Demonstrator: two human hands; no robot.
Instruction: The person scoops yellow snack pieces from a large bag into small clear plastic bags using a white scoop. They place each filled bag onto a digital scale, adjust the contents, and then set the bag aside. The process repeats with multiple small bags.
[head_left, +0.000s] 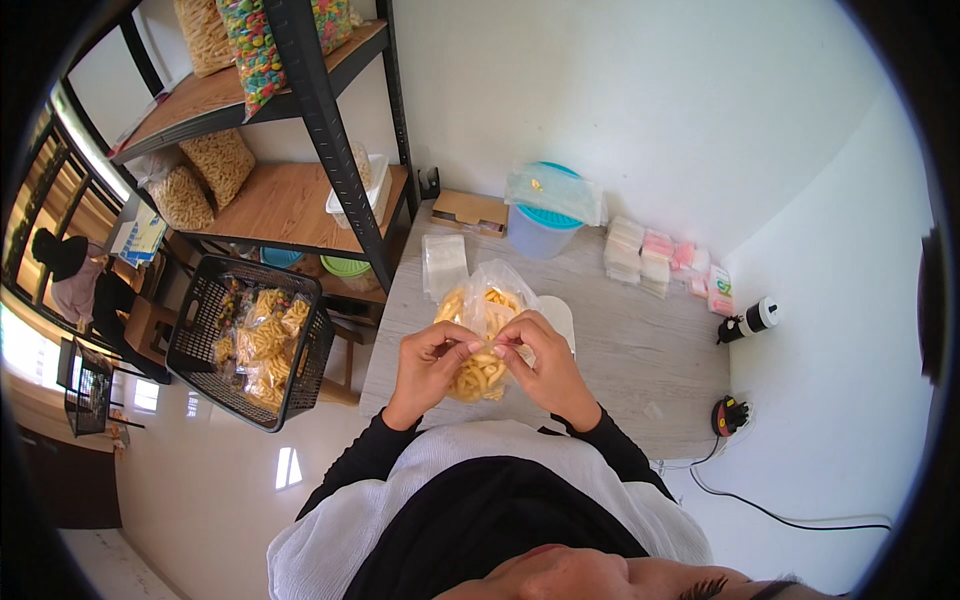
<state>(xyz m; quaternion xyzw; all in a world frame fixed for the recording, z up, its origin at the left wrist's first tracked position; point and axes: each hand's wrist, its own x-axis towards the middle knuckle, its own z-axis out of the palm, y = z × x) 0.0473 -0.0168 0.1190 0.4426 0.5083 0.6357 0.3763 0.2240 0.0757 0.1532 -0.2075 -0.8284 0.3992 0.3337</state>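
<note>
Over the front of the table, my left hand (433, 366) and my right hand (549, 369) meet at a small clear plastic bag of curved yellow snacks (475, 381). Thumbs and fingers of both hands pinch the bag's top edge, close together. Its filled part hangs below my fingertips. Just beyond my hands rests a larger clear bag (514, 281) with more yellow snacks in it, its plastic standing up loosely. A flat white object (559, 319) shows partly behind my right hand; what it is I cannot tell.
A black plastic basket (300, 360) of filled snack bags stands left, beside a metal shelf (277, 217). Along the wall are stacked plastic bags (444, 266), a cardboard box (471, 212), a blue-lidded tub (540, 236), plastic packs (652, 255), a bottle (748, 321) and an extension socket (729, 416). Another person (75, 285) is far left.
</note>
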